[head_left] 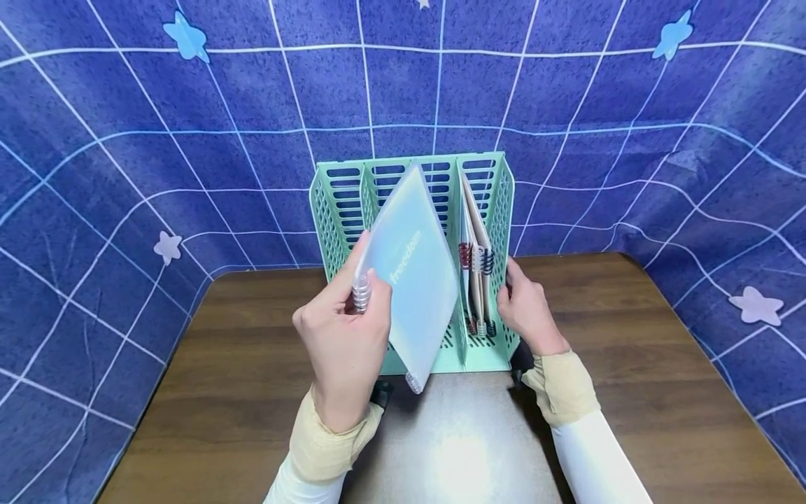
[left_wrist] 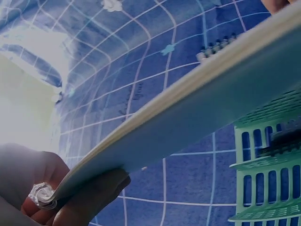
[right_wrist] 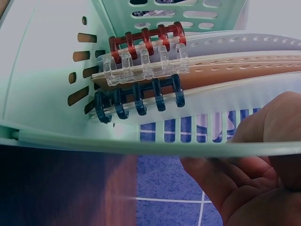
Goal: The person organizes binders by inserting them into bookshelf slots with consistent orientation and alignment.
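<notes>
My left hand [head_left: 336, 336] pinches a pale blue ring-bound notebook [head_left: 418, 280] by its clear-ringed edge, thumb on the cover marked "freedom". The notebook is tilted and overlaps the middle of a mint-green file organizer [head_left: 322, 231] in the head view. Seen from the left wrist, its cover [left_wrist: 183, 129] slants up to the right from the fingers. With my right hand [head_left: 529, 308] I grip the organizer's right side wall, its rim [right_wrist: 164, 148] between thumb and fingers. Several notebooks stand in the right compartment, with red rings [right_wrist: 148, 40], clear rings [right_wrist: 146, 66] and dark blue rings [right_wrist: 138, 99].
The organizer stands on a brown wooden table [head_left: 233, 378], near its back edge. Slotted dividers [head_left: 366, 196] part its compartments. Behind the table hangs a blue cloth [head_left: 252, 91] with white grid lines and stars.
</notes>
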Demonstrator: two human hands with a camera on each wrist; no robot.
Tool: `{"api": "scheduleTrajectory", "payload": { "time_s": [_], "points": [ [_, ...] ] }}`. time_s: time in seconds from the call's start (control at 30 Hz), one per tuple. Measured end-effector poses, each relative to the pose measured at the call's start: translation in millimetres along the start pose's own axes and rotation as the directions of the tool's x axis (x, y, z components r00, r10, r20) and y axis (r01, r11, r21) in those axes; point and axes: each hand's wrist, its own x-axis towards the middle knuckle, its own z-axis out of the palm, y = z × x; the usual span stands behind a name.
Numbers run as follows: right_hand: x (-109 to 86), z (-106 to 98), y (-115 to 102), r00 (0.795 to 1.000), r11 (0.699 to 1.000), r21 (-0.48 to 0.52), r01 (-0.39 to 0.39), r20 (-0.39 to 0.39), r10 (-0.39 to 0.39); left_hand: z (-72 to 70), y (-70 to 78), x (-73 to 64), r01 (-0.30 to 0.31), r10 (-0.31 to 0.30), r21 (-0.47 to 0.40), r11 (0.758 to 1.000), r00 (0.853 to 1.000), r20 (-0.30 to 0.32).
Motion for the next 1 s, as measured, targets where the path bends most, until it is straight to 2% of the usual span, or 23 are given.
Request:
{"api": "scheduleTrajectory", "payload": {
  "time_s": [0.33,0.67,1.0],
  "points": [
    [1.0,0,0,1.0,1.0,-0.004,0.017,-0.002,-0.017,22.1,-7.8,-2.2,-0.029,0.031,0.068,0.997,0.999,-0.033],
    [1.4,2,1,1.0,1.0,0.001,0.025,-0.012,-0.025,52.5,-28.0,1.0,0.048,-0.043,0.082,0.995,0.997,-0.057],
    [1.3,1,3,1.0,1.0,-0.013,0.011,-0.008,-0.011,80.9,-56.5,-1.1,0.133,-0.13,0.034,0.99,0.988,-0.087]
  ]
}}
